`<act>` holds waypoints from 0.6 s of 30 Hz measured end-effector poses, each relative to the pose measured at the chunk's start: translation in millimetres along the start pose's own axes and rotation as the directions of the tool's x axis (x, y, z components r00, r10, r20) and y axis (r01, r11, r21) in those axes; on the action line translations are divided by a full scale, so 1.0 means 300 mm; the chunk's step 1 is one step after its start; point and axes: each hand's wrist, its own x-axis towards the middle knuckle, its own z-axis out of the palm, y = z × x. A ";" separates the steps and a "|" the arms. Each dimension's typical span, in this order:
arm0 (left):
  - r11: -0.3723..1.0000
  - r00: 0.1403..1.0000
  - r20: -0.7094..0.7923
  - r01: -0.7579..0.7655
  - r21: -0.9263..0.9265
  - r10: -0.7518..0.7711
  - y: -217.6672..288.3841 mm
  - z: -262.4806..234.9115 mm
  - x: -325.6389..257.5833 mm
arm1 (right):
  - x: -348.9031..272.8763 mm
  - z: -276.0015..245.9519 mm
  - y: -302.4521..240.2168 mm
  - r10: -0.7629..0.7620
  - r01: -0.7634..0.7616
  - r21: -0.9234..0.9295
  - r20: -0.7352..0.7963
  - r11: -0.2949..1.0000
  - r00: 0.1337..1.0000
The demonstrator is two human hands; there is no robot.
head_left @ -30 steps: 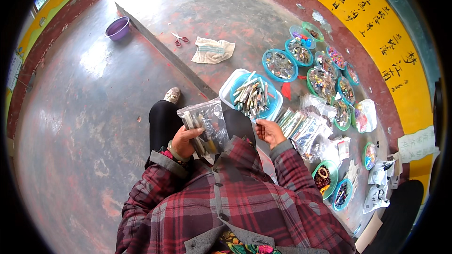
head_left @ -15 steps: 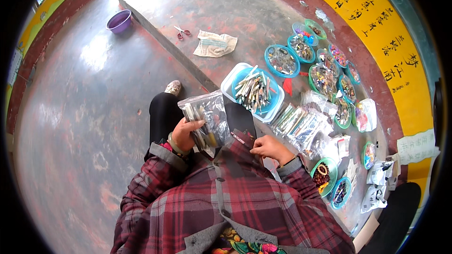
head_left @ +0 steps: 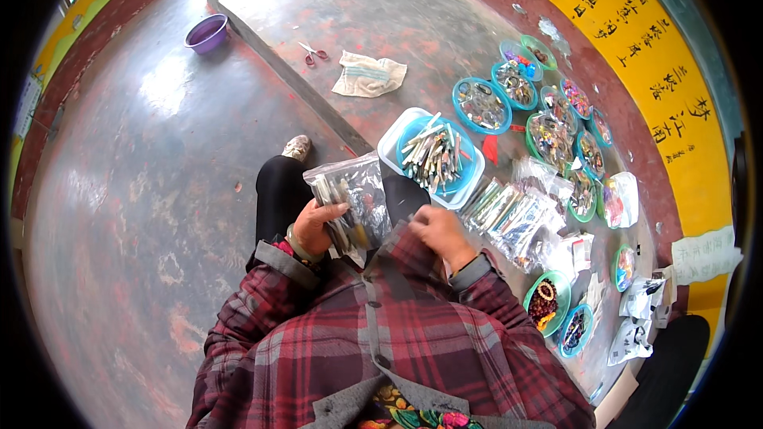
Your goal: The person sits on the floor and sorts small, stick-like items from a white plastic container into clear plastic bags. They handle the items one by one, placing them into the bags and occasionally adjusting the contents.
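Observation:
My left hand (head_left: 316, 226) grips a clear plastic bag (head_left: 354, 195) stuffed with small metal pieces, held over my lap. My right hand (head_left: 439, 232) is curled beside the bag's lower right corner, touching it near my chest; whether it holds anything small is hidden. Just beyond the bag stands a blue tray (head_left: 433, 157) heaped with thin metal pieces. More filled clear bags (head_left: 517, 210) lie to the right of my right hand.
Several round teal bowls of beads and small parts (head_left: 482, 105) spread along the right. A cloth (head_left: 369, 75), red scissors (head_left: 313, 51) and a purple basin (head_left: 207, 32) lie farther off. A long dark bar (head_left: 286, 75) crosses the floor. A yellow wall runs at right.
My right hand drew back from the blue tray to the bag at my lap. The left hand kept holding the bag, which shifted slightly closer to me.

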 end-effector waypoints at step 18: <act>0.967 0.988 0.094 0.096 0.237 -0.121 -0.009 -0.016 0.006 | 0.209 -0.255 -0.396 -0.229 0.445 0.659 -0.391 0.607 0.891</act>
